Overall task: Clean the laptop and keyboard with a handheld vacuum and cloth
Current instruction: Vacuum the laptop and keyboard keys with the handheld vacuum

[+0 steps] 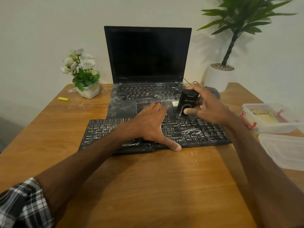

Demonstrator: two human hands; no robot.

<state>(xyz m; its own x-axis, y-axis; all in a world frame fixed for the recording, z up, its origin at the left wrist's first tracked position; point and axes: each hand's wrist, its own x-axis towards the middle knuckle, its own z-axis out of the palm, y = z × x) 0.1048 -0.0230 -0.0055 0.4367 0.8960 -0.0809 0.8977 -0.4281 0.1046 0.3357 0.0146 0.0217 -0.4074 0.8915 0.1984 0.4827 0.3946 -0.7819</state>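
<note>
Laptop (148, 83): open at the back of the table (148, 186), screen dark, black deck streaked and speckled with white dust, thickest across the palm rest.
Keyboard (197, 132): flat black slab lying just in front of the laptop, its far edge touching the laptop's front; white powder sits between the keys, with a scribble of streaks right of centre.
Vacuum (186, 102): small black boxy unit, smooth plastic, pale lettering on its face, standing nose-down on the right side of the palm rest.
Right hand (209, 106): wrapped around the vacuum, fingers curled behind the body, thumb pressed on the lower front near the nozzle.
Left hand (153, 125): spread wide and flat, holding nothing, palm on the keyboard, fingertips reaching the touchpad, thumb splayed over the keyboard's near edge.
Table: warm brown wood grain, faint white smears near the left rear.
Flowers (80, 69): white blooms in a small white pot, left of the laptop.
Plant (230, 46): tall green leaves in a round white pot, right rear.
Containers (271, 119): clear plastic boxes at the right edge, one with red clips.
Sleeve (21, 204): black-and-white plaid, rolled up the left arm.
</note>
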